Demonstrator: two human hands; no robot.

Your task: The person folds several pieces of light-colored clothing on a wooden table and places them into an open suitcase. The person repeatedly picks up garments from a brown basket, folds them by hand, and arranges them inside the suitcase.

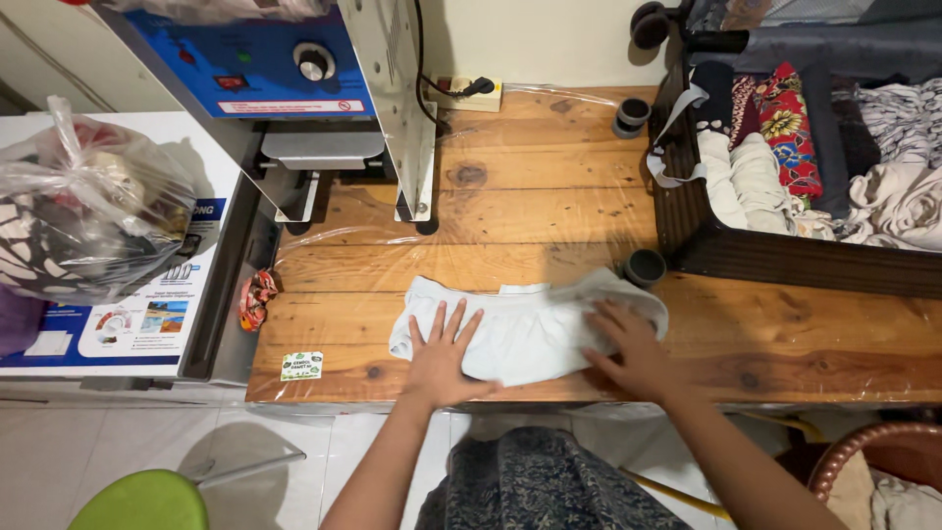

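White folded garment: flat on plastic-covered wooden table, near front edge. Left hand: palm down on garment's left part, fingers spread, grasping nothing. Right hand: flat on right part, fingers splayed. Both forearms extended forward.

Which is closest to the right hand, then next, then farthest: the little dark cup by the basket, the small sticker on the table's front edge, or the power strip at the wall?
From the right hand:
1. Little dark cup, just beyond the hand, beside the basket.
2. Small sticker, far left along the table's front edge.
3. Power strip, at the back by the wall.
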